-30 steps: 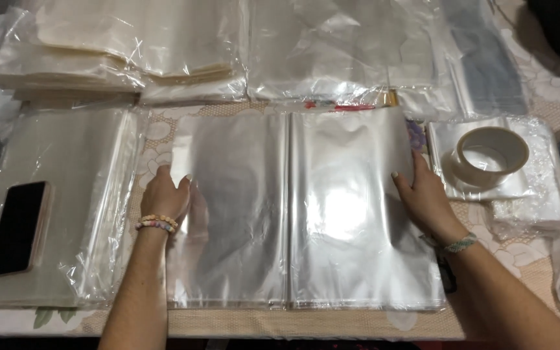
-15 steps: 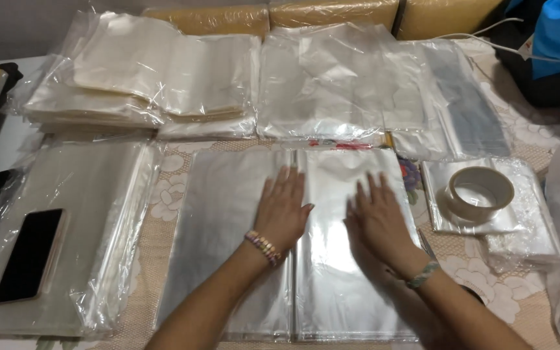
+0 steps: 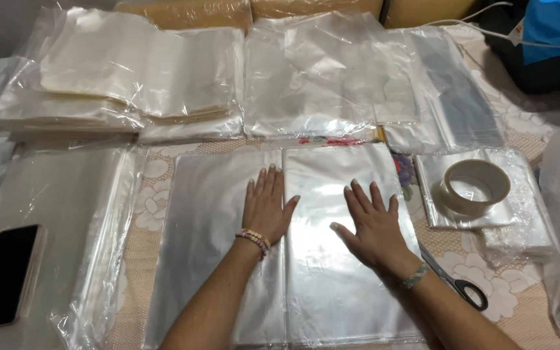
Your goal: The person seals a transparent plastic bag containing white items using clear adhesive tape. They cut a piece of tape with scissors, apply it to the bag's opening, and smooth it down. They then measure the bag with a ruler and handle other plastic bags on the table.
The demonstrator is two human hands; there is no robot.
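Lit brightly and evenly from overhead. Threw broad white glare off the clear plastic sheets (image 3: 332,214) in the middle and smaller glints off the bag stacks (image 3: 131,78) behind. Cast only faint, soft shadows beneath both forearms. Stayed sharp at centre, softened and bowed slightly toward the corners.

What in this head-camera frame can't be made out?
- Black-handled scissors: blades hidden under the right hand and its forearm.
- Clear plastic bag stack under both hands: sheet count unreadable; the left hand covers the seam.
- Black phone: lower end cut by the frame edge.
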